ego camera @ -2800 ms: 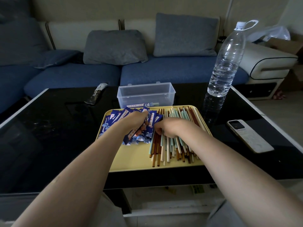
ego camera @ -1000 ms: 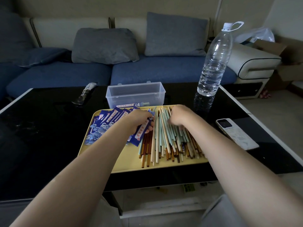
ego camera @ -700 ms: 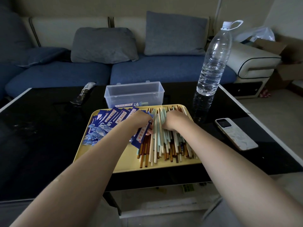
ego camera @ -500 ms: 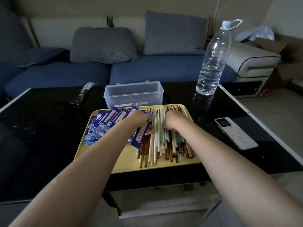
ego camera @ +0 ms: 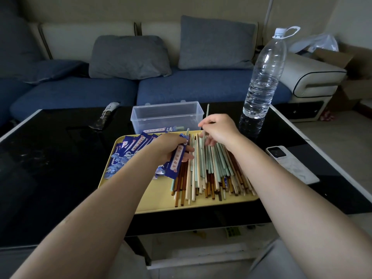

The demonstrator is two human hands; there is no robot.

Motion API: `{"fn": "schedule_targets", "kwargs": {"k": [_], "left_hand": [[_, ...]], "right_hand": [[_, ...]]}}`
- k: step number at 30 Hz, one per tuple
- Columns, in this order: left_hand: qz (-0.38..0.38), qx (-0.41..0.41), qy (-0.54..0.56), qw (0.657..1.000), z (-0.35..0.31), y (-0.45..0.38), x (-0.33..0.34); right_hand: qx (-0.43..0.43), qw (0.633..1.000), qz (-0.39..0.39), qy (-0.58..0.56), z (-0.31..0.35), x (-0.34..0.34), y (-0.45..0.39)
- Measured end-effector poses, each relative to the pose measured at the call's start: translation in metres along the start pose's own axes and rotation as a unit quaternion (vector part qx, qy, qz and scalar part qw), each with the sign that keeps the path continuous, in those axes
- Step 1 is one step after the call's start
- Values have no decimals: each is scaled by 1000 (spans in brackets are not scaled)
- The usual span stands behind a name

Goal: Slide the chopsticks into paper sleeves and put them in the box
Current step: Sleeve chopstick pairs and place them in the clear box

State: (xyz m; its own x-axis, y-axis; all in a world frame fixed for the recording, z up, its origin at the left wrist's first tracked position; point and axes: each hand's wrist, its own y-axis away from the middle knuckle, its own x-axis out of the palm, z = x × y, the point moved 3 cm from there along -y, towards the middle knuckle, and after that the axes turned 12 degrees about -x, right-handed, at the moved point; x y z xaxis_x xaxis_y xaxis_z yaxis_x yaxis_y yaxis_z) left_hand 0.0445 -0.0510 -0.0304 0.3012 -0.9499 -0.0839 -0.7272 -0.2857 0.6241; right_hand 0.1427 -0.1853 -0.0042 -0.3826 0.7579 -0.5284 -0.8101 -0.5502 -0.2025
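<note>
A yellow tray point(ego camera: 153, 200) holds a fan of blue paper sleeves point(ego camera: 128, 152) on its left and a heap of green, cream and brown chopsticks point(ego camera: 213, 172) on its right. My left hand point(ego camera: 171, 148) grips one blue sleeve point(ego camera: 177, 160), from whose top a green chopstick tip pokes out. My right hand point(ego camera: 219, 129) is raised over the heap and pinches a green chopstick point(ego camera: 207, 111) that stands nearly upright. Behind the tray stands a clear plastic box point(ego camera: 167, 115) with a sleeved pair lying inside.
A tall water bottle point(ego camera: 263, 77) stands right of the box on the black table point(ego camera: 50, 158). A phone point(ego camera: 289, 164) lies at the right edge. A dark wrapped item point(ego camera: 104, 117) lies at the back left. A blue sofa sits behind.
My right hand rose off the chopstick heap with one green chopstick pinched in it. My left hand kept its grip on the blue sleeve.
</note>
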Motion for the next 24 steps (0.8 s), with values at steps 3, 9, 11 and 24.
{"fn": "schedule_targets", "kwargs": {"k": [3, 9, 11, 24], "left_hand": [[-8, 9, 15, 1000, -1, 4, -5], [-56, -1, -26, 998, -2, 17, -14], [-74, 3, -63, 995, -3, 22, -15], [-78, 126, -223, 963, -8, 23, -14]], "right_hand": [[1, 989, 15, -147, 13, -1, 2], [-53, 988, -75, -122, 19, -5, -1], [-37, 983, -115, -136, 18, -6, -4], [41, 974, -83, -208, 9, 18, -4]]}}
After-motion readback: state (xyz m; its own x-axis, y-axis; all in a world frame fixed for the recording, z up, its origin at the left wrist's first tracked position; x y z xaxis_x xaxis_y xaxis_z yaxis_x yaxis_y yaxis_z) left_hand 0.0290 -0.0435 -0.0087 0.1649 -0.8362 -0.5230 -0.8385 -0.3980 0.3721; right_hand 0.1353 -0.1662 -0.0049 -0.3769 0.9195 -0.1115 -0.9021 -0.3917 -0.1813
